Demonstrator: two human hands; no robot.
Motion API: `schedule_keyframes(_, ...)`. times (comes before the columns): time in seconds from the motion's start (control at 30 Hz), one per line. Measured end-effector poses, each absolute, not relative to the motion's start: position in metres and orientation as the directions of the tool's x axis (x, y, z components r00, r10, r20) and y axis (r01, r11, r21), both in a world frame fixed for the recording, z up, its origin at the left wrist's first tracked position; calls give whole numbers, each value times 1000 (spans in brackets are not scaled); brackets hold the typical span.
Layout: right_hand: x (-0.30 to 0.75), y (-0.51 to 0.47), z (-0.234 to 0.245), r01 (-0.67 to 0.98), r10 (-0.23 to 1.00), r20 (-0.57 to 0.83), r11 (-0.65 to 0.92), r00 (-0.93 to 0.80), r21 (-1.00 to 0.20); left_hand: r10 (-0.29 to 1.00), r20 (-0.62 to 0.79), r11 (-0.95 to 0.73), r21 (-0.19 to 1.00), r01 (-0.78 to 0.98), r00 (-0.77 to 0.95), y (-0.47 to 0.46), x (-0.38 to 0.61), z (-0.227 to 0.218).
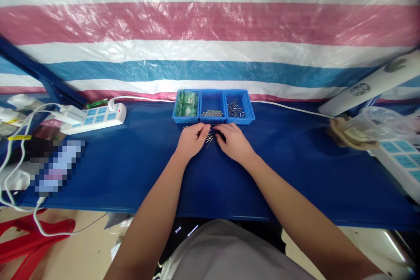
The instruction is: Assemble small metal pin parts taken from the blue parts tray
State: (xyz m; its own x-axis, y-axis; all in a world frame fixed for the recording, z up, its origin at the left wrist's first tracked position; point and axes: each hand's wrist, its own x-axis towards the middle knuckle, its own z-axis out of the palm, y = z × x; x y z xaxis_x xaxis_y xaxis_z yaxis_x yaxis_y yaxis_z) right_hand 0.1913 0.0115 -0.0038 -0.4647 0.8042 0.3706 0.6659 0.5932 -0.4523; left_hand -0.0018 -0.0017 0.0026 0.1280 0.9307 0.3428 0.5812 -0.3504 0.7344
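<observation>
Two narrowed hands flank our pins: left hand and right hand equally near, pins slanting near-left to far-right; grip unclear.

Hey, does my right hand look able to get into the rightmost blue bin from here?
Probably yes. The right hand lies just in front of the rightmost blue bin; the bin is open on top and nothing stands between them.

2 hands | 3 blue bins | 2 pwr strips | 1 clear tub | 1 red stool
</observation>
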Motion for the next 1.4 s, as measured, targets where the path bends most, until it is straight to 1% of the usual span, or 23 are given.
schedule_keyframes(0.17, 190, 10, -2, 639, 811, 386, 584, -440, -500, 930, 343, -353, 731, 585, 132, -2, -2, 3)
schedule_keyframes(0.37, 191, 10, -4, 671, 812, 338, 583, -475, -458, 931, 342, -351, 733, 583, 131, -2, -2, 4)
schedule_keyframes(0.67, 191, 11, -3, 643, 806, 367, 592, -464, -486, 930, 344, -354, 735, 578, 132, -1, -2, 3)
schedule_keyframes(0.87, 191, 9, -3, 675, 815, 315, 579, -486, -457, 928, 348, -358, 728, 585, 135, -1, -2, 3)
schedule_keyframes(1.07, 190, 10, -2, 625, 804, 382, 595, -456, -505, 926, 354, -360, 728, 583, 129, -1, -2, 3)
schedule_keyframes(1.13, 190, 11, -3, 632, 803, 391, 595, -449, -497, 927, 351, -358, 727, 586, 132, -1, -2, 3)
schedule_keyframes(1.3, 190, 11, -6, 664, 800, 362, 599, -478, -447, 927, 351, -358, 721, 593, 133, -1, -2, 2)
schedule_keyframes(1.4, 191, 11, -5, 662, 799, 355, 601, -485, -449, 928, 350, -355, 716, 601, 131, -1, -2, 2)
